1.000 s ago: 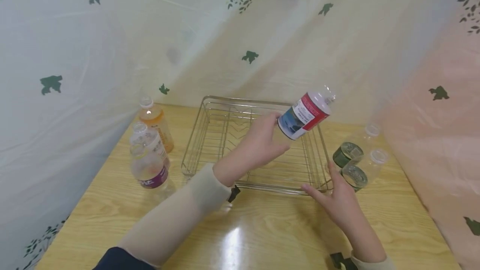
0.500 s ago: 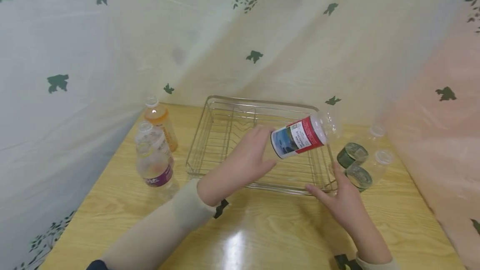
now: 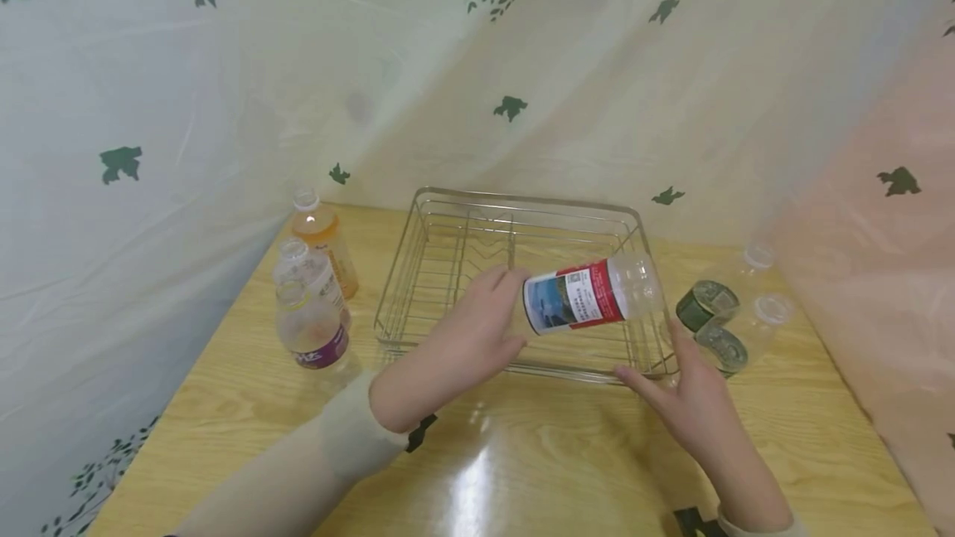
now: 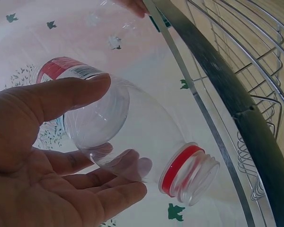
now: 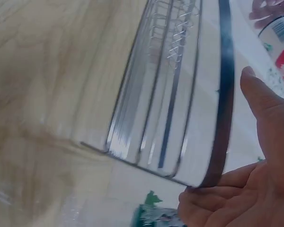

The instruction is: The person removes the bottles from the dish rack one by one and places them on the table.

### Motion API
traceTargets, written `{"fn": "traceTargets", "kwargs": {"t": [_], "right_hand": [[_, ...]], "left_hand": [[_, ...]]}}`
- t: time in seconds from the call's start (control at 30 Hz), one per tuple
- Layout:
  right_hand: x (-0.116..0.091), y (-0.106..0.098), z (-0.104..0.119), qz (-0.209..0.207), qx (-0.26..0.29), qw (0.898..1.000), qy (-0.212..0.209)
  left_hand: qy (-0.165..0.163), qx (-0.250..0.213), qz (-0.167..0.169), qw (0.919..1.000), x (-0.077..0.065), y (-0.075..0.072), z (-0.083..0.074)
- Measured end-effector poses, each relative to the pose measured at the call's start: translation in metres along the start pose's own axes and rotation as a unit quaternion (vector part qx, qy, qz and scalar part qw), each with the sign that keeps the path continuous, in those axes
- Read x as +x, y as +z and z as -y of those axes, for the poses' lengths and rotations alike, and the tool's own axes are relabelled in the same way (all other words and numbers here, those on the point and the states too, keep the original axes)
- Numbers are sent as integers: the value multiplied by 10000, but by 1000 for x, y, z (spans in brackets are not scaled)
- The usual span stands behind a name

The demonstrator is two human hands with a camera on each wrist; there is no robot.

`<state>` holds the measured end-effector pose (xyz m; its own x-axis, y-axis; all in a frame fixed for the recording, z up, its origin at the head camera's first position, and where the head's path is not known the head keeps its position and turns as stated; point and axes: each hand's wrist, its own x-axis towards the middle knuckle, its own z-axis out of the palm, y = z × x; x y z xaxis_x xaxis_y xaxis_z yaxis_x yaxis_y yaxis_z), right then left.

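Note:
A clear plastic bottle [image 3: 574, 298] with a red, white and blue label lies tilted sideways above a wire dish rack [image 3: 522, 204]. My left hand [image 3: 462, 334] grips it near the neck. In the left wrist view, thumb and fingers of this hand [image 4: 61, 142] are around the bottle's clear shoulder [image 4: 137, 123], its capless neck with a red ring pointing away from the label. My right hand [image 3: 697, 396] rests against the rack's near right corner, fingers spread. The right wrist view shows fingertips [image 5: 199, 198] touching the corner, the thumb apart from the rim.
Left of the rack stand an orange-labelled bottle [image 3: 328, 243], a clear bottle [image 3: 326, 276] and a purple-labelled bottle [image 3: 321, 346]. At the right are two clear bottles with green labels, a rear one [image 3: 705, 305] and a front one [image 3: 724, 350]. A patterned curtain [image 3: 418, 106] hangs behind.
My left hand has brought the bottle lower and a little to the left, turning it closer to level over the rack. The right hand stays at the rack's corner.

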<state>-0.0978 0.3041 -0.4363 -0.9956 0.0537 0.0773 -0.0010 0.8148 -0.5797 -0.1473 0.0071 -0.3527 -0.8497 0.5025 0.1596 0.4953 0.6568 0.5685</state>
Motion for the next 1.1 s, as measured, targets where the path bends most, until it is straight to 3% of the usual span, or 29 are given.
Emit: {"fn": "traceTargets", "kwargs": {"t": [0.13, 0.23, 0.37, 0.47, 0.6, 0.83, 1.1], "right_hand": [[-6, -5, 9, -240, 112, 9993, -254], [-12, -10, 20, -703, 164, 9954, -624], [-18, -17, 38, -1408, 149, 9801, -1388], [-22, -23, 52, -1686, 140, 9669, -1909], [-27, -28, 70, -1654, 146, 9579, -2342], [-24, -25, 90, -1631, -314, 9285, -3322], [-18, -19, 99, -1176, -1278, 9121, -3713]], "left_hand": [[93, 117, -1, 9999, -5, -1, 2], [169, 245, -11, 9996, -8, -1, 4], [165, 345, 16, 9993, -12, -2, 3], [202, 462, 45, 9987, -15, -2, 3], [355, 760, 69, 9964, -19, -2, 2], [402, 1224, 215, 9914, -24, -1, -3], [726, 1487, 310, 9857, -26, 4, -12]]}}
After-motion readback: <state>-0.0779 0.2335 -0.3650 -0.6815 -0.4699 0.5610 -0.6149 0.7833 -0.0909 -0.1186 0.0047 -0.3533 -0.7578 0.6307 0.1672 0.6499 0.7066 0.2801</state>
